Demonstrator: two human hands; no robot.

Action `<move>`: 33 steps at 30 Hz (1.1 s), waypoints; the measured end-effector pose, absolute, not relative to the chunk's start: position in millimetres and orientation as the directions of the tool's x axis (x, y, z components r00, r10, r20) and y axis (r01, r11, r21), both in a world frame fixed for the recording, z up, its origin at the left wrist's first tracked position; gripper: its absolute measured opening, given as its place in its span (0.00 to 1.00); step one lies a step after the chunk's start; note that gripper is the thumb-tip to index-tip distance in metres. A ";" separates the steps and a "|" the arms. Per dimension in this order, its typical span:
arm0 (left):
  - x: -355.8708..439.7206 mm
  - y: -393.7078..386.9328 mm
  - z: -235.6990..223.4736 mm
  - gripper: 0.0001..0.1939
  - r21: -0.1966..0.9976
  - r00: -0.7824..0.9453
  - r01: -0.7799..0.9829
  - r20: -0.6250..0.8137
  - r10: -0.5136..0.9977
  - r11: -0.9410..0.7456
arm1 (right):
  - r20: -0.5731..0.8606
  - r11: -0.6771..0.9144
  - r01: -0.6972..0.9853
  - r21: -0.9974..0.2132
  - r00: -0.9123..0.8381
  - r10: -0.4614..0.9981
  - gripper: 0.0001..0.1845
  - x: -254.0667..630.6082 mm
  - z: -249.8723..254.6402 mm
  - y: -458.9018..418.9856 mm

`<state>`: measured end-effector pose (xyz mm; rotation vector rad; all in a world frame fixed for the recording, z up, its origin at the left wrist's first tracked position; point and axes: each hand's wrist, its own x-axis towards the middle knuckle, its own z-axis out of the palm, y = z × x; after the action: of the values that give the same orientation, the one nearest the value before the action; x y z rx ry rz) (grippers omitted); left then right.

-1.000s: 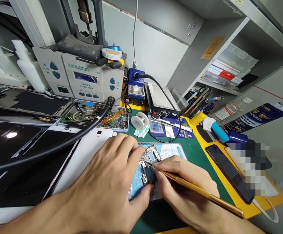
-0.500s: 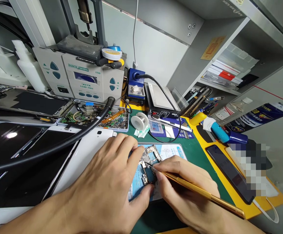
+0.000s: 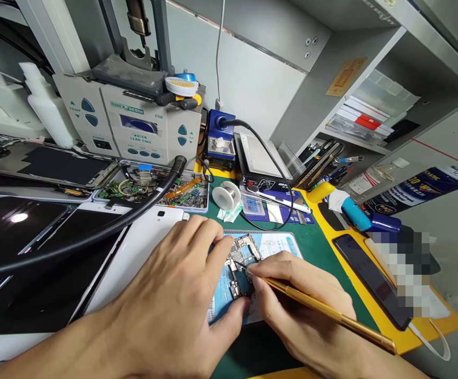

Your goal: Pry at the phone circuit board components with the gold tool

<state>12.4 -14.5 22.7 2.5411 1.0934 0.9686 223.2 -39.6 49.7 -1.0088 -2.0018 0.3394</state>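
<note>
A small phone circuit board (image 3: 241,266) lies on a blue-and-white work pad (image 3: 276,246) on the green mat. My left hand (image 3: 173,300) pinches the board's left side, fingers on its top edge and thumb at its bottom. My right hand (image 3: 304,310) grips a slim gold tool (image 3: 327,314) like a pen. The tool's fine dark tip touches the middle of the board.
A white phone back (image 3: 142,247) and black screens (image 3: 23,247) lie to the left, crossed by a black hose (image 3: 95,234). A grey rework station (image 3: 134,123), parts tray (image 3: 181,195), solder spool (image 3: 226,197) and hot plate (image 3: 258,158) stand behind. A dark phone (image 3: 371,279) lies on the right.
</note>
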 end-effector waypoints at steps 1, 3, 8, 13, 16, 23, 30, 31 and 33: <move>12.5 -14.6 22.7 0.19 0.426 0.508 0.572 0.487 0.711 -0.701 | 0.578 0.641 0.533 -0.553 -0.308 0.755 0.08 223.2 49.5 -39.8; 12.4 -14.9 22.9 0.19 0.427 0.508 0.572 0.485 0.711 -0.700 | 0.586 0.643 0.535 -0.548 -0.303 0.751 0.09 223.1 49.4 -40.4; 12.4 -13.7 23.8 0.18 0.432 0.506 0.575 0.479 0.717 -0.695 | 0.574 0.644 0.528 -0.553 -0.319 0.754 0.09 223.1 50.9 -39.8; 12.5 -14.0 23.4 0.18 0.423 0.511 0.582 0.474 0.717 -0.695 | 0.557 0.636 0.533 -0.558 -0.326 0.763 0.09 223.3 51.4 -39.7; 12.3 -15.0 22.4 0.17 0.428 0.507 0.582 0.475 0.720 -0.692 | 0.574 0.641 0.532 -0.554 -0.314 0.756 0.09 223.1 50.9 -40.2; 13.9 -12.7 22.5 0.16 0.428 0.507 0.579 0.477 0.717 -0.694 | 0.570 0.636 0.537 -0.554 -0.313 0.760 0.09 222.8 51.9 -39.3; 12.8 -15.2 24.4 0.13 0.437 0.506 0.578 0.470 0.723 -0.689 | 0.571 0.635 0.546 -0.546 -0.312 0.759 0.10 221.3 51.2 -40.0; 12.5 -14.8 24.4 0.13 0.440 0.506 0.576 0.469 0.723 -0.689 | 0.582 0.638 0.545 -0.544 -0.302 0.755 0.10 221.1 51.0 -39.7; 12.1 -13.7 24.2 0.14 0.443 0.509 0.575 0.464 0.725 -0.688 | 0.583 0.638 0.541 -0.547 -0.301 0.755 0.10 221.1 50.9 -39.3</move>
<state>12.1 -13.7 24.2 2.5207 1.1053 0.9394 221.1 -39.3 50.9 -1.0149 -1.9885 0.3103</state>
